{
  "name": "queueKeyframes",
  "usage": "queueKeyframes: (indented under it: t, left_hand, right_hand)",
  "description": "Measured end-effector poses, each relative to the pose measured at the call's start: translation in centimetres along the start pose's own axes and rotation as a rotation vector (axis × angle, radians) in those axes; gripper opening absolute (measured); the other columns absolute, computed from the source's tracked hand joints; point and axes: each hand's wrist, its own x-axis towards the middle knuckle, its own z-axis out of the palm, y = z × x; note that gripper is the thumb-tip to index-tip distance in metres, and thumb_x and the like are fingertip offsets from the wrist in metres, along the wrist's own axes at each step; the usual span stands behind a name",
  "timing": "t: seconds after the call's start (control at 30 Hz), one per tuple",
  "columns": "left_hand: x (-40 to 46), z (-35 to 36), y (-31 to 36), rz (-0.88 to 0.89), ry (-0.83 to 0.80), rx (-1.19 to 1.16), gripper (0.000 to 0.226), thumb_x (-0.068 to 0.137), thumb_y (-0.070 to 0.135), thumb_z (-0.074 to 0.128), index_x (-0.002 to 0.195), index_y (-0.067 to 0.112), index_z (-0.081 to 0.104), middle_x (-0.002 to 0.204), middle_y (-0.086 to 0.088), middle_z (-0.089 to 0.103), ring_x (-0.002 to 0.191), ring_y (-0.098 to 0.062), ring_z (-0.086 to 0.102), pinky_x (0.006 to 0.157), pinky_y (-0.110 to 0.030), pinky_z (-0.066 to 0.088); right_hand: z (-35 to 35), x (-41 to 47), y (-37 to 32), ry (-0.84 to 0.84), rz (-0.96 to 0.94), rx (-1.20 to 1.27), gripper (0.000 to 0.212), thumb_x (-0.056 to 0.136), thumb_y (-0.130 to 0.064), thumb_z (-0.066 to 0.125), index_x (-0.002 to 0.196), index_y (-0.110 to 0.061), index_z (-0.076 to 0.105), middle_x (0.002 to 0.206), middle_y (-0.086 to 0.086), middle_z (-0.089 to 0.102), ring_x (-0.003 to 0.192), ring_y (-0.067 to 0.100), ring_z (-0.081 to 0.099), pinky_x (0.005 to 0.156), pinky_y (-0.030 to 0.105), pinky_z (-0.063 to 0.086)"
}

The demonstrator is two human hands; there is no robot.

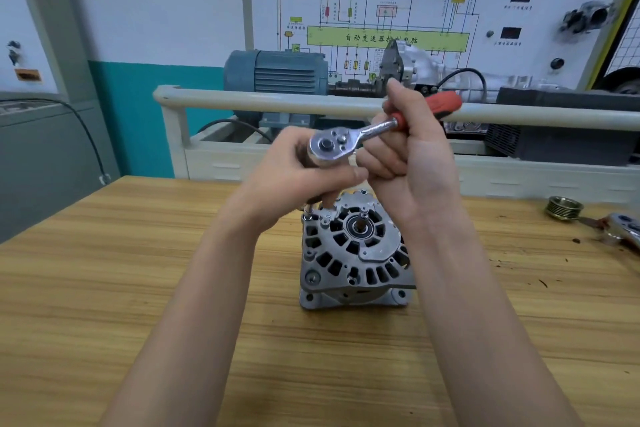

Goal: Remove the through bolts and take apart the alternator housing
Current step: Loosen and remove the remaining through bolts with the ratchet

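— While the alternator stands upright on the wooden table, shaft end up, where are the two hands?

— Both are raised above the alternator's far edge. The right hand has its fingers curled round the red grip of the ratchet wrench, and the handle slants up and away from the alternator toward the right.

— And the left hand?

— The left hand is wrapped round the part under the wrench's chrome head, thumb lying across the front. What exactly it grips there is hidden by the fingers; a socket or extension seems to run down from it.

— Does the tool reach the alternator?

— A thin metal piece shows just below the left hand, at the alternator's far-left corner. Whether it sits on a bolt I cannot tell.

— Anything else around the alternator?

— Well to its right, near the table's edge, lies a grooved pulley, with another tool just beside that. Beyond the alternator, behind the table, stands a training bench with a blue-grey motor and a wiring-diagram board.
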Motion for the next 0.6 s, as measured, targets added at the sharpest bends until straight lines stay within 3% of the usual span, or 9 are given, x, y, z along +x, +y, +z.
queueKeyframes:
  t: [0.1, 0.27, 0.37, 0.43, 0.53, 0.6]
  left_hand:
    - [0.2, 0.8, 0.1, 0.004, 0.037, -0.113, 0.033, 0.071, 0.012, 0.068, 0.048, 0.024, 0.048, 0.044, 0.004, 0.038, 0.04, -0.016, 0.032, 0.043, -0.026, 0.026]
    - [1.2, 1.6, -0.2, -0.04, 0.497, -0.261, 0.02, 0.08, 0.011, 0.055, 0.064, 0.007, 0.043, 0.05, -0.002, 0.029, 0.046, -0.013, 0.022, 0.048, -0.031, 0.016]
    - [1.4, 2.1, 0.0, -0.059, 0.609, -0.221, 0.021, 0.087, 0.003, 0.055, 0.068, 0.004, 0.047, 0.054, -0.005, 0.028, 0.048, -0.014, 0.024, 0.046, -0.026, 0.021]
    - [1.3, 1.6, -0.3, -0.048, 0.528, -0.167, 0.025, 0.085, 0.006, 0.06, 0.063, 0.006, 0.048, 0.051, -0.005, 0.034, 0.045, -0.014, 0.029, 0.044, -0.023, 0.026]
    - [0.7, 0.4, -0.9, 0.036, 0.21, -0.078, 0.028, 0.076, 0.017, 0.068, 0.054, 0.013, 0.051, 0.046, -0.002, 0.044, 0.041, -0.019, 0.038, 0.046, -0.022, 0.034]
    - [0.4, 0.1, -1.0, 0.037, 0.087, -0.079, 0.027, 0.072, 0.023, 0.069, 0.051, 0.016, 0.052, 0.044, -0.002, 0.044, 0.04, -0.022, 0.038, 0.046, -0.023, 0.034]
  right_hand:
    - [-0.1, -0.1, -0.2, -0.022, -0.046, -0.064, 0.034, 0.095, -0.011, 0.05, 0.064, -0.014, 0.036, 0.033, -0.009, 0.021, 0.027, 0.003, 0.016, 0.03, 0.017, 0.018]
    - [0.5, -1.0, 0.5, -0.065, -0.247, -0.21, 0.043, 0.089, 0.001, 0.056, 0.061, -0.017, 0.029, 0.036, -0.012, 0.027, 0.031, 0.005, 0.017, 0.036, 0.016, 0.019]
    - [0.9, -1.3, 1.0, -0.09, -0.307, -0.25, 0.04, 0.086, -0.001, 0.057, 0.062, -0.016, 0.03, 0.036, -0.013, 0.029, 0.031, 0.005, 0.018, 0.038, 0.016, 0.019]
    - [0.8, -1.1, 0.8, -0.088, -0.28, -0.213, 0.041, 0.09, 0.0, 0.056, 0.062, -0.016, 0.03, 0.036, -0.012, 0.028, 0.031, 0.005, 0.018, 0.036, 0.016, 0.019]
    - [0.4, -0.6, 0.4, -0.001, -0.179, -0.092, 0.036, 0.094, -0.007, 0.054, 0.065, -0.016, 0.033, 0.035, -0.01, 0.023, 0.03, 0.004, 0.018, 0.034, 0.018, 0.02]
    - [0.2, -0.3, 0.3, 0.027, -0.107, -0.043, 0.031, 0.094, -0.013, 0.053, 0.068, -0.014, 0.037, 0.035, -0.009, 0.021, 0.03, 0.005, 0.017, 0.034, 0.018, 0.02]
